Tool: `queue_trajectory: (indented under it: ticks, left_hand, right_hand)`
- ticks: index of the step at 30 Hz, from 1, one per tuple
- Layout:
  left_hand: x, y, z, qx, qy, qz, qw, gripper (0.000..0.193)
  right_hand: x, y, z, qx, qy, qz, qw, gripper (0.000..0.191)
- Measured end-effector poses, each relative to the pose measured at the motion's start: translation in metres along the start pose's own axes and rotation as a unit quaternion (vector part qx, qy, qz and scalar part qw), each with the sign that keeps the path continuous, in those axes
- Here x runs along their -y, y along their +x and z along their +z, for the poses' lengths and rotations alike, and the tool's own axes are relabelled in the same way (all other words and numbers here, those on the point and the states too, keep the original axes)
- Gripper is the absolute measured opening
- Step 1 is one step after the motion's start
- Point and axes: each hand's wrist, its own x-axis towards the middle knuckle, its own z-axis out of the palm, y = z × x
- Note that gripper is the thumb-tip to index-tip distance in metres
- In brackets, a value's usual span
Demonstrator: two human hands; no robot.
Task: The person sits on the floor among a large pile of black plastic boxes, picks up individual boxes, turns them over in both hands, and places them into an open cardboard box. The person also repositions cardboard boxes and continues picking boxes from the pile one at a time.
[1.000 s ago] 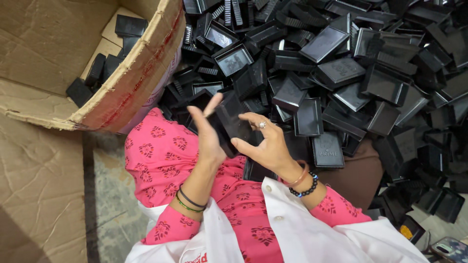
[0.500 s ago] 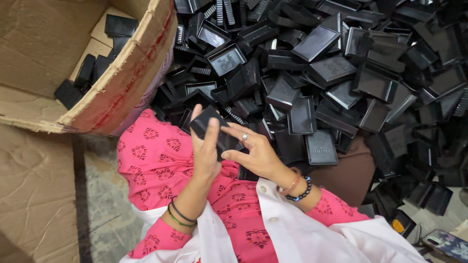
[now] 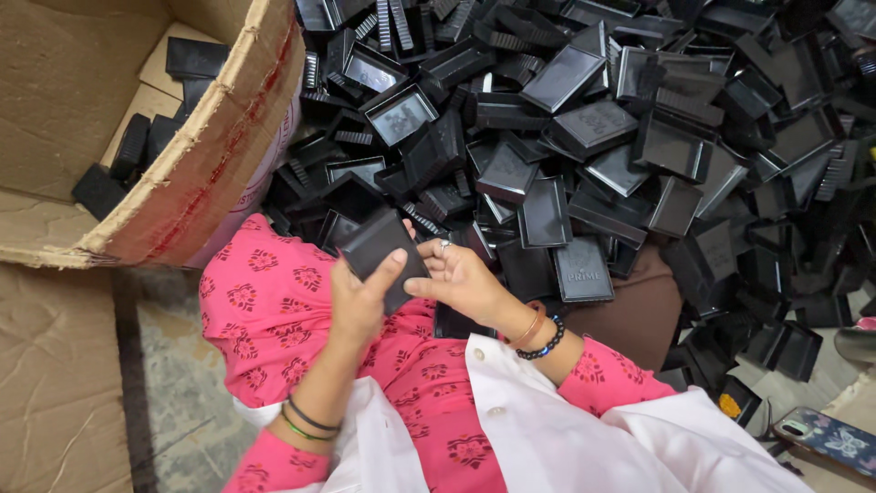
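head view: both my left hand (image 3: 356, 306) and right hand (image 3: 461, 278) grip one black tray (image 3: 383, 251). more black trays (image 3: 584, 137) are heaped just beyond it, beside a cardboard box (image 3: 210, 173).

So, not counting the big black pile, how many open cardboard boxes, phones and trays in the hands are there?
Open cardboard box: 1
Phone: 1
Black plastic tray in hand: 1
Total: 3

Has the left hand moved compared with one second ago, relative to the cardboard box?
Yes. The left hand, earlier open with fingers spread, has closed onto the black case, thumb on top, roughly as far from the cardboard box.
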Motion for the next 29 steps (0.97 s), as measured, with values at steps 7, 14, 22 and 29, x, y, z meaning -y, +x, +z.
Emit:
queue_trajectory:
  ticks: [7, 14, 22, 29]
  left_hand:
    - [-0.113, 0.080, -0.076, -0.134, -0.171, 0.043, 0.975, 0.047]
    - [-0.005, 0.053, -0.051, 0.027, 0.124, 0.090, 0.988, 0.054]
    - [0.028, 0.027, -0.021, 0.294, 0.007, -0.114, 0.949, 0.081]
    - [0.000, 0.025, -0.007, 0.194, -0.176, -0.187, 0.947, 0.089]
  right_hand:
    - [0.063, 0.016, -0.073, -0.157, -0.714, -0.252, 0.634, 0.056]
    - [0.084, -0.009, -0.075, -0.236, -0.610, -0.352, 0.670, 0.034]
    - [0.053, 0.008, 0.002, -0.049, -0.306, -0.323, 0.895, 0.021]
    - [0.047, 0.033, -0.002, -0.053, -0.364, -0.300, 0.880, 0.024]
